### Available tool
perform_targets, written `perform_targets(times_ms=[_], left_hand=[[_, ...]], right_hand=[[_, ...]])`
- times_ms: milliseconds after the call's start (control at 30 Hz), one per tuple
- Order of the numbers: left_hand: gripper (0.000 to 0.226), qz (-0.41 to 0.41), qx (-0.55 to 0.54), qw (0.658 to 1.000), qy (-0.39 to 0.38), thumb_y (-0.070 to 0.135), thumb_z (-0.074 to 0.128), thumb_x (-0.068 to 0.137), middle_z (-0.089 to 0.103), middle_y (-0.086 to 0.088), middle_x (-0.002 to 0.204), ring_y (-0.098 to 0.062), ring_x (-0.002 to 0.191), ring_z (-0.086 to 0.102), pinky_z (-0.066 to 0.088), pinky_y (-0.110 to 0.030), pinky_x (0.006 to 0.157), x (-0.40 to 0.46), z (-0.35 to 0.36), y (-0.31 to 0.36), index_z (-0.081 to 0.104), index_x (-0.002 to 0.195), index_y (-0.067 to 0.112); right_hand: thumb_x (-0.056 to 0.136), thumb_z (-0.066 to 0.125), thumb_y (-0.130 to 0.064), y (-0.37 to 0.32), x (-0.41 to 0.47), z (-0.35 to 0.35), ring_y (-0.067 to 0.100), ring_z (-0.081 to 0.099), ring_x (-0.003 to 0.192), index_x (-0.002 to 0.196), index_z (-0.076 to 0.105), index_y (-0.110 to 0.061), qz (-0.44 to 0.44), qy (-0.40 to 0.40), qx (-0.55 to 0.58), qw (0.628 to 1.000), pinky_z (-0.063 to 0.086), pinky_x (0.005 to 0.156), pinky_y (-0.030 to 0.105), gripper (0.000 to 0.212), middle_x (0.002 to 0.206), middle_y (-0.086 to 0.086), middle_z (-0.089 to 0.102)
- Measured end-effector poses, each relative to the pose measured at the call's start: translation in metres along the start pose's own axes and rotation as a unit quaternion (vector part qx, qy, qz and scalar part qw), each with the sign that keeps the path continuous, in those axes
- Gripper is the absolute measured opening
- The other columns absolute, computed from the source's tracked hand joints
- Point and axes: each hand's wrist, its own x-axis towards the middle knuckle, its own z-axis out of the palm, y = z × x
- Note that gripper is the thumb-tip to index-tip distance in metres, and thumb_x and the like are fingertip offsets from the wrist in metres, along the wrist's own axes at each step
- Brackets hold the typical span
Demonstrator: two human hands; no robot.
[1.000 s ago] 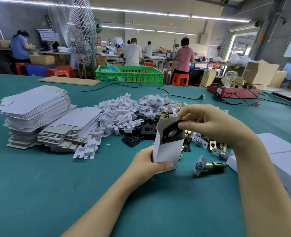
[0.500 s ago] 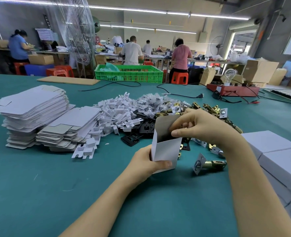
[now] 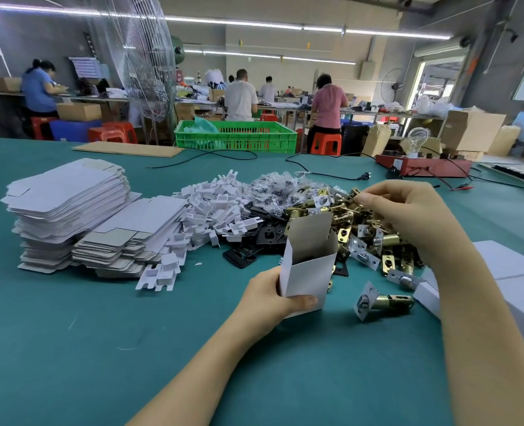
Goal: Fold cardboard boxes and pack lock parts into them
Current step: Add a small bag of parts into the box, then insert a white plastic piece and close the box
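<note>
Teal felt covers the long work table (image 3: pixel 70 348), and near its middle an open-topped white cardboard box (image 3: pixel 308 273) stands upright, its top flap raised toward the far side. The left hand (image 3: pixel 273 299) grasps the box low down, thumb laid across the near face at the bottom edge and fingers wrapped behind the left wall. Up and to the right of the box, well clear of it, the right hand (image 3: pixel 408 210) reaches over the heap of brass latch parts (image 3: pixel 362 229), fingers curled and fingertips pinched together at the top of the pile; whether they already hold a piece cannot be told. One latch (image 3: pixel 383 301) lies by itself on the felt just right of the box base. Behind the box sit black plates (image 3: pixel 254 241), then small bagged parts (image 3: pixel 279 189) and a pile of white plastic inserts (image 3: pixel 211 210). Further left are two stacks of flat white box blanks (image 3: pixel 70 204). Closed white boxes (image 3: pixel 506 265) lie under the right forearm. At the table's far edge rest a green crate (image 3: pixel 236 138) and a red base with a bulb (image 3: pixel 420 161); beyond, people work at benches.
</note>
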Motion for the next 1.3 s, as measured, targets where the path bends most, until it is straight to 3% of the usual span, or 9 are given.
perform_targets(times_ms=[200,267,367,600,700,900,1100,1200,1300], left_hand=[[0.034,0.014,-0.02,0.999,0.026,0.025,0.077,0.061,0.073,0.001,0.094,-0.018,0.09,0.068,0.054,-0.031,0.078,-0.001,0.002,0.003,0.072,0.095,0.022],[0.033,0.015,-0.038,0.998,0.045,0.024,0.077,0.06,0.074,0.002,0.094,-0.02,0.093,0.068,0.055,-0.035,0.082,-0.001,0.002,0.004,0.073,0.093,0.026],[0.034,0.018,-0.046,0.997,0.059,0.022,0.075,0.06,0.075,0.002,0.096,-0.02,0.095,0.068,0.055,-0.036,0.084,0.001,0.001,0.003,0.073,0.093,0.028],[0.027,0.02,-0.054,0.997,0.047,0.017,0.079,0.068,0.074,0.007,0.091,-0.009,0.084,0.067,0.051,-0.016,0.07,0.005,-0.001,-0.005,0.073,0.09,0.029],[0.027,0.019,-0.051,0.998,0.043,0.012,0.078,0.074,0.075,0.009,0.092,-0.008,0.086,0.068,0.053,-0.015,0.071,0.007,-0.004,-0.008,0.073,0.091,0.032],[0.027,0.028,-0.055,0.997,0.047,0.016,0.077,0.07,0.074,0.011,0.091,-0.007,0.085,0.068,0.054,-0.017,0.072,0.007,-0.004,-0.007,0.073,0.086,0.038],[0.029,0.03,-0.049,0.997,0.053,0.026,0.075,0.062,0.074,0.013,0.091,-0.007,0.087,0.068,0.054,-0.021,0.076,0.008,-0.003,-0.005,0.071,0.09,0.035],[0.033,0.024,-0.044,0.997,0.057,0.027,0.077,0.061,0.074,0.013,0.091,-0.009,0.089,0.068,0.055,-0.027,0.079,0.009,-0.003,-0.006,0.071,0.093,0.033],[0.035,0.015,-0.04,0.997,0.058,0.028,0.077,0.06,0.075,0.011,0.093,-0.012,0.092,0.069,0.055,-0.032,0.083,0.008,-0.003,-0.005,0.071,0.095,0.031]], right_hand=[[0.089,0.065,-0.019,0.024,0.023,0.038,0.005,0.054,0.055,0.088,0.07,-0.015,0.067,0.038,0.023,0.997,0.044,0.048,0.015,0.007,0.067,-0.002,0.062],[0.089,0.063,-0.016,0.036,0.042,0.06,0.011,0.058,0.063,0.096,0.069,-0.011,0.076,0.028,-0.008,0.997,0.051,0.058,0.023,0.01,0.073,0.0,0.063],[0.09,0.061,-0.019,0.05,0.076,0.093,0.016,0.056,0.084,0.107,0.064,-0.011,0.047,0.0,-0.108,0.993,0.045,0.076,0.031,0.019,0.088,-0.001,0.061],[0.1,0.04,-0.023,0.086,0.139,0.136,0.031,0.053,0.108,0.125,0.056,-0.017,-0.035,-0.07,-0.391,0.917,0.045,0.082,0.037,0.03,0.123,0.013,0.056],[0.1,0.032,-0.035,0.097,0.151,0.147,0.029,0.042,0.122,0.118,0.062,-0.032,-0.052,-0.082,-0.499,0.861,0.035,0.091,0.039,0.035,0.123,0.006,0.061],[0.096,0.034,-0.03,0.103,0.158,0.158,0.023,0.036,0.121,0.09,0.065,-0.032,-0.005,-0.105,-0.541,0.834,0.024,0.095,0.047,0.032,0.113,-0.012,0.062],[0.096,0.04,-0.02,0.09,0.147,0.151,0.021,0.044,0.119,0.091,0.067,-0.027,-0.009,-0.068,-0.43,0.9,0.026,0.094,0.045,0.028,0.114,-0.008,0.064],[0.095,0.051,-0.022,0.074,0.13,0.13,0.024,0.061,0.101,0.095,0.075,-0.017,0.005,0.031,-0.228,0.973,0.041,0.084,0.032,0.024,0.104,0.003,0.072],[0.085,0.069,-0.02,0.052,0.104,0.1,0.017,0.066,0.088,0.095,0.076,-0.011,0.048,0.148,-0.004,0.988,0.051,0.087,0.033,0.015,0.091,0.003,0.073]])
